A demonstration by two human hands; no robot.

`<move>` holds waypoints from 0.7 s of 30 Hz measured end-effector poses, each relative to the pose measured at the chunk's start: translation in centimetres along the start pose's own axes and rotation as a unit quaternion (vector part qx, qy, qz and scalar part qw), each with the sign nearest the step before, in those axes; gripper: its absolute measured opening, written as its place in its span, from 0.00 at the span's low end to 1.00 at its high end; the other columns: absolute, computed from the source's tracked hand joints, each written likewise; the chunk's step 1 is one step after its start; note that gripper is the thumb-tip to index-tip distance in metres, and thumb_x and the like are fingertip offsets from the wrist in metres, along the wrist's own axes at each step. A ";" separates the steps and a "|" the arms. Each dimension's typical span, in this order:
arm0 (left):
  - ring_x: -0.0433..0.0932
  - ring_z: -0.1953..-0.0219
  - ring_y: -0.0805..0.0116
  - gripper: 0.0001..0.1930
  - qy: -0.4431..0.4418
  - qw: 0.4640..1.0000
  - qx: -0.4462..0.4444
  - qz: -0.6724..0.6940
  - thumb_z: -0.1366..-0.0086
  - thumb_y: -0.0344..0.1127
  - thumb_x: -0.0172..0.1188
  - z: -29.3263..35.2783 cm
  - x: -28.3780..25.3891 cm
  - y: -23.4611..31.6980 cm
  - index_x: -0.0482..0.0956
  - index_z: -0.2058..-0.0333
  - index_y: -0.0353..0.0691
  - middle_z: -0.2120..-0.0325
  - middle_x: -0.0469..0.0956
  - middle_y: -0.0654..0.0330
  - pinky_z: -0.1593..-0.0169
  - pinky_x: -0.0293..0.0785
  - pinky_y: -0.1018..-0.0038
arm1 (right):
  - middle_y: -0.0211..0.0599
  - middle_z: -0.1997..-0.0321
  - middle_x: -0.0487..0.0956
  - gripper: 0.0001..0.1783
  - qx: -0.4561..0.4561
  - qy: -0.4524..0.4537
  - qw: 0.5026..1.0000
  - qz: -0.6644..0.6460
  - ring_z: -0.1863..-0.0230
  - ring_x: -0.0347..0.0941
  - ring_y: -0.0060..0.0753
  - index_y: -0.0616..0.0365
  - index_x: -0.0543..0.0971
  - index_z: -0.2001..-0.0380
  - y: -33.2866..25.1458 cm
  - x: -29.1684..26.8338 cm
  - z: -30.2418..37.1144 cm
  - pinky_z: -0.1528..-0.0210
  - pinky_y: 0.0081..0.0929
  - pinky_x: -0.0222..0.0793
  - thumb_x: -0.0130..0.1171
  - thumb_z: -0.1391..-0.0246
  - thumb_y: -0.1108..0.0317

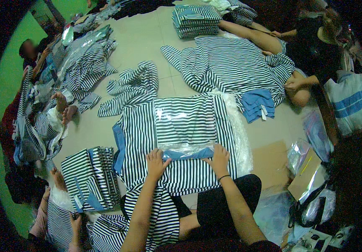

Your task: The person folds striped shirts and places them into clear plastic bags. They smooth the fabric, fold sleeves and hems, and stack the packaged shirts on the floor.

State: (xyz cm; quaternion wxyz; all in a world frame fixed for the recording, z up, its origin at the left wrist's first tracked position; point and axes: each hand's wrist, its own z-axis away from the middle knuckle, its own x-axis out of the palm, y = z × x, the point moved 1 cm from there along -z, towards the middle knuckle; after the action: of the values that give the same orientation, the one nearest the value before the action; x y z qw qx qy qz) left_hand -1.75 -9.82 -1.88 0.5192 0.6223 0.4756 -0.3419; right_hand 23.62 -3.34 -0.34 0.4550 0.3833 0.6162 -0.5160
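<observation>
In front of me a black-and-white striped garment lies folded in a clear plastic bag [185, 122], with a blue band [188, 153] along its near edge. At the left end of that edge, my left hand [157, 163] pinches the plastic between thumb and fingers. My right hand [219, 161] grips the right end in the same way. Beneath the bag is a larger striped garment [137, 138] spread flat, with blue trim at its left side. Crinkled clear plastic [242, 147] shows along the right side.
A stack of bagged striped garments [90, 178] stands at my left, another stack [194, 21] at the far side. Loose striped garments [235, 63] and a blue cloth piece [257, 105] lie ahead. Cardboard [269, 161] is at my right. Other people sit around, one [315, 46] at far right.
</observation>
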 end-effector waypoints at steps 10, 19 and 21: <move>0.66 0.58 0.62 0.18 0.037 0.976 0.194 -0.088 0.57 0.48 0.59 -4.8 -9.6 0.6 0.68 0.73 0.40 0.72 0.69 0.61 0.53 0.54 0.61 | 0.29 0.61 0.68 0.27 -0.267 0.096 0.958 -0.034 0.56 0.61 0.30 0.47 0.68 0.60 0.1 -7.3 -2.7 0.50 0.38 0.46 0.61 0.68 0.58; 0.63 0.68 0.58 0.15 0.294 0.938 -0.036 0.181 0.58 0.40 0.61 -11.1 -20.0 3.6 0.68 0.75 0.37 0.76 0.67 0.56 0.60 0.57 0.68 | 0.29 0.72 0.73 0.13 -0.306 0.332 0.889 -0.080 0.66 0.67 0.28 0.52 0.73 0.72 -4.1 -21.1 -9.0 0.51 0.39 0.44 0.51 0.60 0.57; 0.64 0.68 0.59 0.13 0.289 0.945 -0.039 0.150 0.54 0.39 0.59 -12.6 -17.9 3.1 0.70 0.73 0.36 0.76 0.68 0.56 0.59 0.55 0.68 | 0.30 0.72 0.73 0.14 -0.273 0.251 0.922 -0.112 0.66 0.66 0.29 0.52 0.73 0.72 -4.2 -18.7 -11.4 0.50 0.39 0.43 0.50 0.60 0.57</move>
State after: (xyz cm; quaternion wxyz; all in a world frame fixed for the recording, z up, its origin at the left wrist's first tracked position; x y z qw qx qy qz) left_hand -5.30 -1.88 18.40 0.4284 0.7378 0.5196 -0.0471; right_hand 23.27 7.09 19.34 0.3113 0.2899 0.8662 -0.2621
